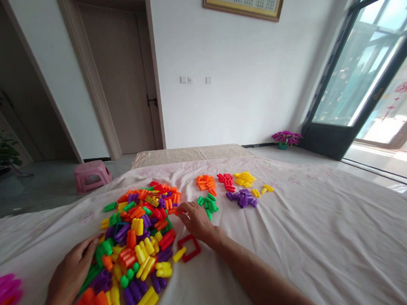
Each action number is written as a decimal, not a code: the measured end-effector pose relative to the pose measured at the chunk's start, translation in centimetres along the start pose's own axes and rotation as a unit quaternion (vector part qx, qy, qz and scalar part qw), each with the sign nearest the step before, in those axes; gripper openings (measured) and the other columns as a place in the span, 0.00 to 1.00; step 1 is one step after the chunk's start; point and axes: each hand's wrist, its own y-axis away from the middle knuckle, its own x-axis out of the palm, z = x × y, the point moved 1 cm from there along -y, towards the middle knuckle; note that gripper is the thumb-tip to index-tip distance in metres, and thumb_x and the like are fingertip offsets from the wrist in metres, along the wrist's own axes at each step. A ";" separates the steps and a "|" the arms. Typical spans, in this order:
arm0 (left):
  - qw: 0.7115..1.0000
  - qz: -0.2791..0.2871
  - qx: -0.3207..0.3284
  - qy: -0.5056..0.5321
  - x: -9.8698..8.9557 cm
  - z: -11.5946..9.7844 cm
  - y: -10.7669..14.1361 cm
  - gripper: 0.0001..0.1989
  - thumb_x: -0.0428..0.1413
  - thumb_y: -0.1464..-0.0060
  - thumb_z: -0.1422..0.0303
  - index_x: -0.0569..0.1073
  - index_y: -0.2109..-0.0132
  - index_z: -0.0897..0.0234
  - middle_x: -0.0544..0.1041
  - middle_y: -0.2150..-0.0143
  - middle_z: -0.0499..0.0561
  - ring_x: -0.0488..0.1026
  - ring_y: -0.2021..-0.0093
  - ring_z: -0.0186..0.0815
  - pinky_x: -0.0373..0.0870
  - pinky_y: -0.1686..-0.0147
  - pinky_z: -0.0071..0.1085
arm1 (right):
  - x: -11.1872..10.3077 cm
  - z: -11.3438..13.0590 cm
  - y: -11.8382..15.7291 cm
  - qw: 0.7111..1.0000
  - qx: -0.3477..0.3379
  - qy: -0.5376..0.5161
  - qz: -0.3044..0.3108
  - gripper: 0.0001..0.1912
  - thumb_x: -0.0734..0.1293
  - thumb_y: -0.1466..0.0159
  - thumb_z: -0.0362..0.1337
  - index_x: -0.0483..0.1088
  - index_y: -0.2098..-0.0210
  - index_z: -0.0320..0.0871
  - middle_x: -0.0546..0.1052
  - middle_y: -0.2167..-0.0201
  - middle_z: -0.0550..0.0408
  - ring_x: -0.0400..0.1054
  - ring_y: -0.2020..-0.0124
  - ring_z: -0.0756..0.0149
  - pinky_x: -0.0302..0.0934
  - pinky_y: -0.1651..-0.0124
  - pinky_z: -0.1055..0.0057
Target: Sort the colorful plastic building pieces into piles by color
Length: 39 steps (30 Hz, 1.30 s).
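A heap of mixed plastic building pieces in red, orange, yellow, green and purple lies on the cloth. My right hand is at the heap's right side, its fingertips closed on an orange plastic piece. My left hand rests along the heap's left edge beside green pieces, fingers stretched out and apart from the thumb. Beyond my right hand lie small groups sorted by colour: orange, red, yellow, green and purple.
A red square frame lies below my right hand, touching a yellow piece. A bright pink object sits at the left edge. The pale cloth is wrinkled. A pink stool stands on the floor beyond.
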 end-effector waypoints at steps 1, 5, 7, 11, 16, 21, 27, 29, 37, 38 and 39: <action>1.000 0.007 -0.009 0.012 -0.1 -0.1 0.1 0.26 0.42 0.36 0.51 0.78 0.47 0.58 0.82 0.45 0.53 0.78 0.46 0.44 0.73 0.49 0.32 | -0.2 -0.5 -0.1 0.999 0.019 -0.009 -0.026 0.06 0.65 0.31 0.35 0.74 0.56 0.46 0.80 0.62 0.54 0.73 0.59 0.63 0.64 0.52 0.69; 0.997 0.032 -0.037 0.054 -0.1 -0.3 0.2 0.27 0.43 0.36 0.51 0.77 0.45 0.59 0.80 0.42 0.55 0.76 0.43 0.47 0.69 0.44 0.37 | -1.3 -3.4 -0.8 0.986 0.110 -0.026 -0.123 0.13 0.67 0.34 0.36 0.72 0.49 0.45 0.80 0.61 0.53 0.74 0.60 0.62 0.66 0.54 0.67; 0.997 0.035 -0.039 0.056 -0.1 -0.3 0.2 0.26 0.43 0.36 0.51 0.77 0.45 0.58 0.80 0.42 0.55 0.76 0.43 0.48 0.69 0.43 0.38 | -1.9 -5.2 -1.0 0.975 0.158 -0.017 -0.158 0.16 0.67 0.35 0.36 0.72 0.48 0.44 0.80 0.60 0.52 0.74 0.61 0.62 0.67 0.53 0.65; 0.997 0.034 -0.047 0.050 0.0 -0.2 0.2 0.27 0.43 0.36 0.50 0.77 0.45 0.59 0.80 0.42 0.56 0.76 0.43 0.49 0.69 0.44 0.38 | -3.0 -8.4 -1.2 0.956 0.217 -0.030 -0.195 0.13 0.65 0.37 0.35 0.76 0.54 0.43 0.81 0.58 0.50 0.75 0.61 0.60 0.68 0.53 0.62; 0.997 0.037 -0.042 0.054 -0.1 -0.3 0.1 0.28 0.42 0.36 0.50 0.76 0.44 0.60 0.79 0.41 0.56 0.74 0.41 0.49 0.67 0.41 0.38 | -3.8 -10.6 -1.5 0.938 0.238 -0.085 -0.238 0.18 0.63 0.39 0.34 0.76 0.51 0.39 0.82 0.56 0.46 0.77 0.57 0.59 0.70 0.50 0.62; 0.997 0.033 -0.041 0.054 0.0 -0.2 0.2 0.27 0.43 0.36 0.50 0.77 0.44 0.59 0.79 0.41 0.56 0.74 0.41 0.49 0.67 0.41 0.39 | -3.9 -11.2 -1.7 0.934 0.225 -0.100 -0.259 0.21 0.63 0.38 0.34 0.75 0.47 0.38 0.81 0.53 0.44 0.77 0.55 0.59 0.70 0.49 0.62; 0.999 0.016 -0.031 0.041 -0.1 -0.3 0.3 0.27 0.45 0.37 0.51 0.78 0.44 0.60 0.81 0.44 0.56 0.76 0.44 0.49 0.70 0.46 0.38 | -2.6 -8.7 -1.4 0.966 0.169 -0.072 -0.184 0.16 0.62 0.39 0.30 0.79 0.56 0.43 0.83 0.59 0.51 0.77 0.59 0.61 0.70 0.51 0.63; 0.998 0.021 -0.036 0.039 -0.2 -0.5 0.3 0.28 0.43 0.36 0.51 0.77 0.43 0.61 0.80 0.42 0.57 0.75 0.42 0.49 0.69 0.45 0.38 | -2.1 -7.0 -1.2 0.979 0.131 -0.075 -0.134 0.15 0.63 0.39 0.29 0.80 0.58 0.45 0.83 0.61 0.54 0.77 0.61 0.63 0.70 0.54 0.66; 0.998 0.033 -0.040 0.042 -0.7 -1.4 0.6 0.27 0.43 0.35 0.52 0.77 0.43 0.61 0.79 0.42 0.57 0.76 0.43 0.47 0.68 0.44 0.36 | -1.0 -0.1 0.1 0.987 -0.007 -0.123 0.101 0.11 0.72 0.36 0.39 0.80 0.55 0.47 0.81 0.60 0.54 0.75 0.63 0.67 0.67 0.59 0.74; 0.998 0.033 -0.040 0.043 -0.7 -1.5 0.6 0.27 0.43 0.35 0.52 0.77 0.43 0.61 0.80 0.42 0.57 0.76 0.43 0.47 0.69 0.45 0.36 | -0.9 0.4 0.3 0.986 -0.019 -0.120 0.118 0.12 0.72 0.36 0.40 0.79 0.54 0.47 0.81 0.59 0.54 0.75 0.62 0.66 0.67 0.58 0.74; 0.998 0.033 -0.041 0.044 -0.7 -1.5 0.6 0.27 0.43 0.35 0.52 0.77 0.43 0.61 0.80 0.42 0.57 0.76 0.43 0.47 0.69 0.45 0.36 | -0.8 0.7 0.4 0.985 -0.033 -0.111 0.130 0.13 0.72 0.36 0.41 0.79 0.52 0.48 0.81 0.58 0.54 0.75 0.61 0.66 0.67 0.56 0.73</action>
